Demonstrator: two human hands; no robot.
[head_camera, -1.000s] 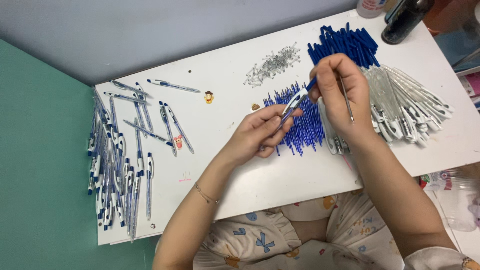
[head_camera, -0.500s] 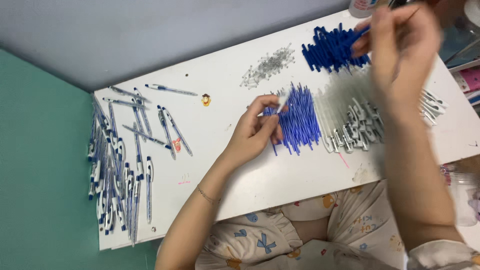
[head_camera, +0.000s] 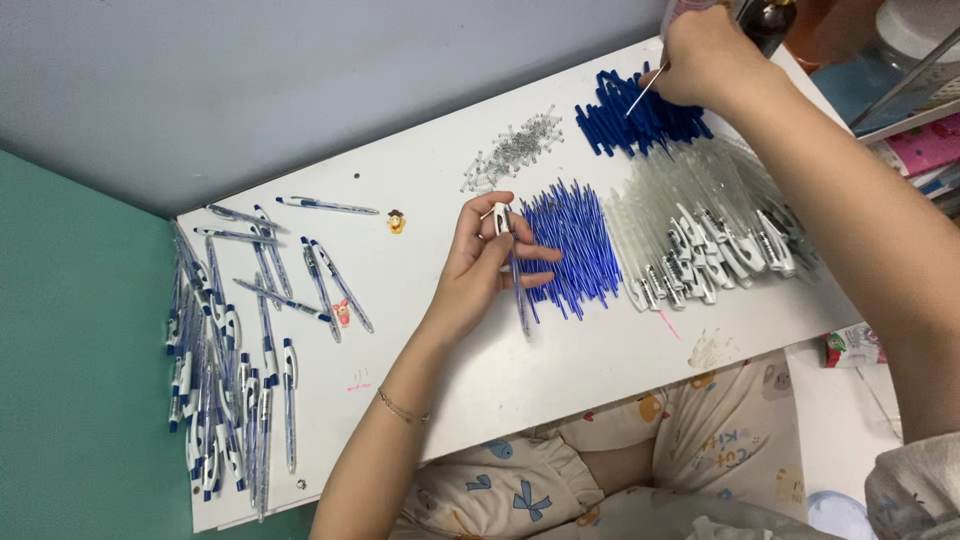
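White table (head_camera: 420, 190), set against a grey wall, teal floor at the left.

Left hand (head_camera: 485, 262): over the middle of the table, thumb and fingers pinched on a clear pen barrel (head_camera: 512, 270) with a white clip end up; the barrel's lower end points toward the table's near edge. Thin bracelet at the wrist.

Right hand (head_camera: 705, 55): at the far right corner, partly cut off by the top edge; fingers closed around a thin refill rod (head_camera: 642, 92) over the heap of dark blue caps (head_camera: 625, 125). How the fingertips grip it cannot be made out.

Beside the left hand: fan of blue refills (head_camera: 572, 245), then a pile of clear barrels with white clips (head_camera: 715, 235).

Far edge: scatter of small metal springs (head_camera: 515, 148), too small to tell apart.

Left end: heap of finished pens (head_camera: 225, 370), overlapping; some loose ones lie nearer the middle.

Near edge: patterned clothing, partly out of view.
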